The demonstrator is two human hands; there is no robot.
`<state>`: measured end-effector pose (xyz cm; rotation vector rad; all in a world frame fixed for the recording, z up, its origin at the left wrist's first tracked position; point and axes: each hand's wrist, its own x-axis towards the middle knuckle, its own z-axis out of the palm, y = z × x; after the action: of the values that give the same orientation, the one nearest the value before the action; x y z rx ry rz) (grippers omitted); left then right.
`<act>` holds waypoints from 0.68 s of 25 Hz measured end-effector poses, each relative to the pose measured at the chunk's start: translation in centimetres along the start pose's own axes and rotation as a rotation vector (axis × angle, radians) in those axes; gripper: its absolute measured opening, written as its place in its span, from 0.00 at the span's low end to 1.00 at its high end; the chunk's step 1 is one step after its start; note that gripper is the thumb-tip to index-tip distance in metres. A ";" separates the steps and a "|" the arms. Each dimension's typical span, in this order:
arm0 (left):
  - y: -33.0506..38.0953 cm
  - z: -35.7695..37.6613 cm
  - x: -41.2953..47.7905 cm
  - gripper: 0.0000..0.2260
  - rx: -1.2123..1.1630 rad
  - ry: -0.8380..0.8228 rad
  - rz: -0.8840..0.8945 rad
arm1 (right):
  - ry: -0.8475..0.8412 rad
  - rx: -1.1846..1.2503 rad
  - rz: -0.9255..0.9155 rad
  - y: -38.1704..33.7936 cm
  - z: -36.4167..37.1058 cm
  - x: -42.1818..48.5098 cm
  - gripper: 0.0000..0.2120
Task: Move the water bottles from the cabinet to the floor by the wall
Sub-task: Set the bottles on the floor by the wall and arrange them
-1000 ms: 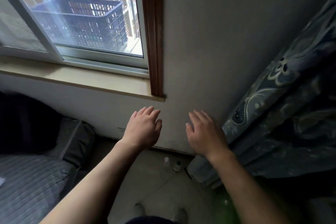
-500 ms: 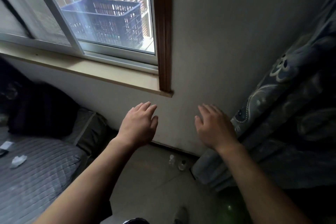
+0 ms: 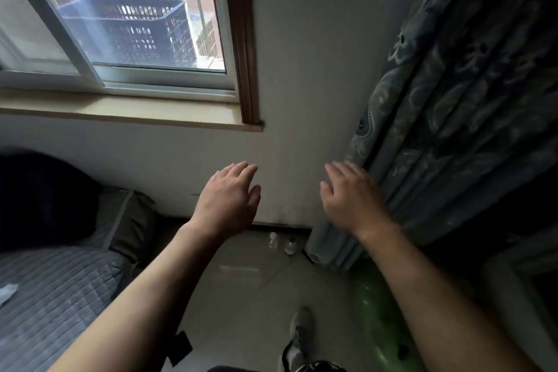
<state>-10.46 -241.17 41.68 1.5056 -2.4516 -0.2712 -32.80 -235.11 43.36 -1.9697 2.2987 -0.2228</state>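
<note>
Now | both hands, left [image 3: 227,202] and right [image 3: 352,202], empty, fingers relaxed | two bottles [image 3: 281,243] upright on floor [image 3: 241,287] by wall | risk: nearby foot [image 3: 299,322] could topple them

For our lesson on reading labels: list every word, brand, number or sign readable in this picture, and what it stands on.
No text can be read.
Left water bottle: label too small and dim to read.
Right water bottle: likewise too small.
Blue crate: no lettering shows.
</note>
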 end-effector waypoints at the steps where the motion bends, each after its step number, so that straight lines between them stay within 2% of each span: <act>1: 0.3 0.0 -1.1 0.22 -0.001 -0.007 0.032 | -0.005 -0.012 0.018 -0.1 0.0 -1.9 0.28; 10: 4.5 -0.8 -9.9 0.22 -0.040 -0.058 0.231 | -0.009 0.018 0.249 -0.3 -1.4 -17.8 0.25; 17: 9.7 -0.7 -14.7 0.21 -0.068 -0.109 0.367 | 0.031 -0.002 0.382 -0.1 -2.2 -26.3 0.24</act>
<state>-12.10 -223.75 43.42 1.0110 -2.7111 -0.3671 -29.06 -209.05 45.19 -1.4930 2.6326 -0.2167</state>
